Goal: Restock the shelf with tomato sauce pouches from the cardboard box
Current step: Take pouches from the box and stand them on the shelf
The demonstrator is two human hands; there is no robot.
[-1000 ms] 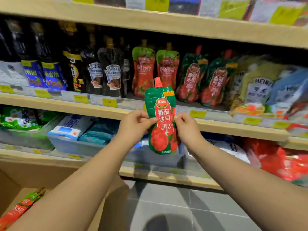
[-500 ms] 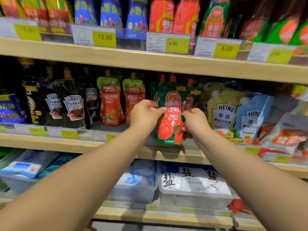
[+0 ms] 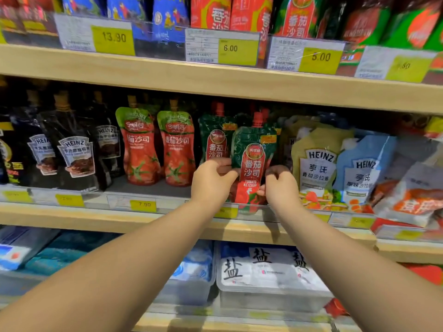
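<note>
A green-and-red tomato ketchup pouch [image 3: 253, 161] with a red cap stands upright at the front edge of the middle wooden shelf [image 3: 167, 221]. My left hand [image 3: 212, 180] pinches its left edge and my right hand [image 3: 279, 185] pinches its right edge. Just behind it to the left stands a second pouch of the same kind [image 3: 215, 137], and more red caps show behind. The cardboard box is out of view.
Two lighter red tomato sauce pouches [image 3: 158, 149] stand to the left, then dark Heinz pouches [image 3: 76, 149]. Heinz salad dressing pouches [image 3: 318, 168] lean at the right. Price tags line the shelf fronts. Salt bags in clear bins [image 3: 268, 271] fill the shelf below.
Both hands carried the pouch up and forward from mid-air onto the middle shelf, in front of the matching pouches. The view rose from the floor and lower shelves to this shelf.
</note>
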